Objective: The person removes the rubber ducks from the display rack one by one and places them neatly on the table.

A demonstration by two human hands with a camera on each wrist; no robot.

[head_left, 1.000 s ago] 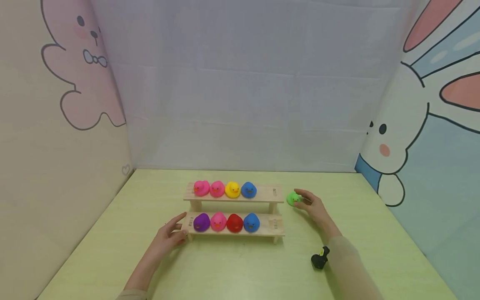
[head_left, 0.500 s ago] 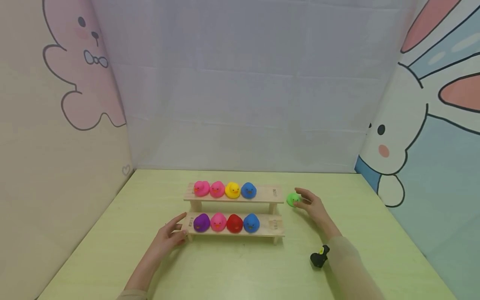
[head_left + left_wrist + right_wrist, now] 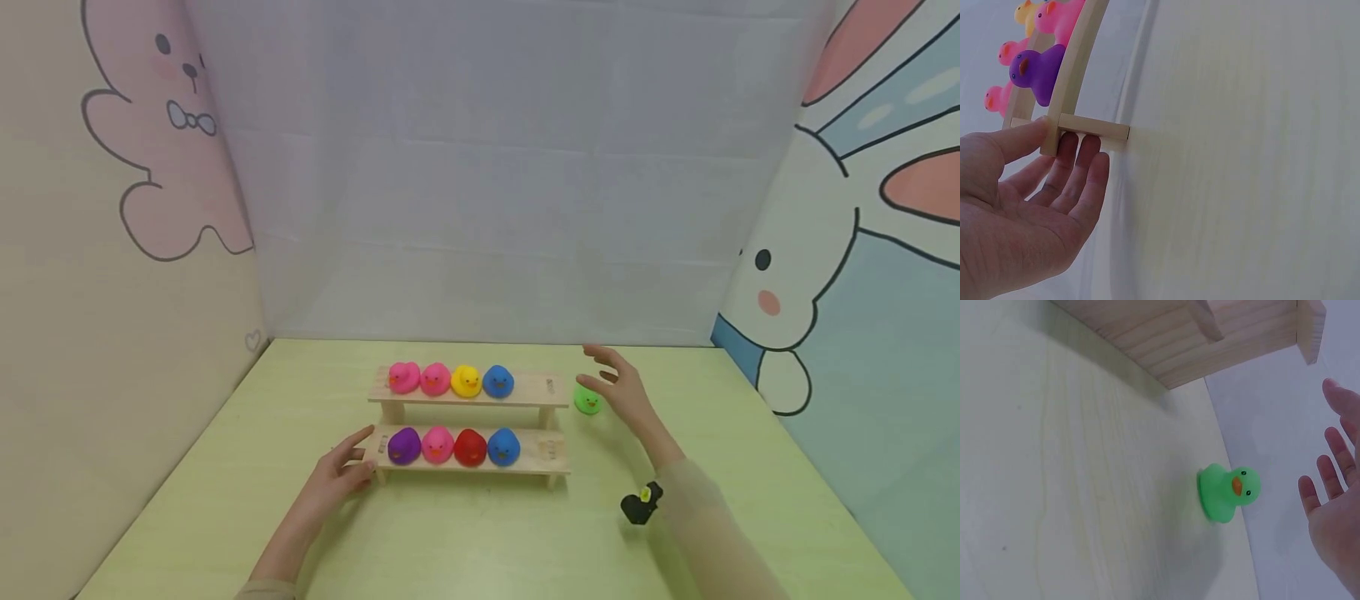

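Note:
My left hand [image 3: 335, 475] grips the left end of a two-tier wooden stand [image 3: 551, 452]. In the left wrist view its thumb presses the board's edge and its fingers bend against the leg [image 3: 1094, 126]. The lower shelf bears a purple duck [image 3: 403, 447], a pink duck [image 3: 437, 446], a red duck [image 3: 470, 448] and a blue duck [image 3: 503, 447]. To the stand's right, a green rubber duck [image 3: 1225, 490] sits upright on the table. My right hand [image 3: 621, 392] hovers above and beside it, fingers spread, holding nothing; the right wrist view shows a gap between them.
Two pink ducks, a yellow duck [image 3: 467, 381] and a blue duck [image 3: 498, 382] line the upper shelf [image 3: 528, 389]. A small black object with a yellow patch [image 3: 640, 505] shows beside the right sleeve. A white sheet [image 3: 480, 183] hangs behind the table.
My right hand has come away from the green duck, rising up and back with its fingers spreading. The black object shifted slightly with that arm. My left hand has stayed on the stand.

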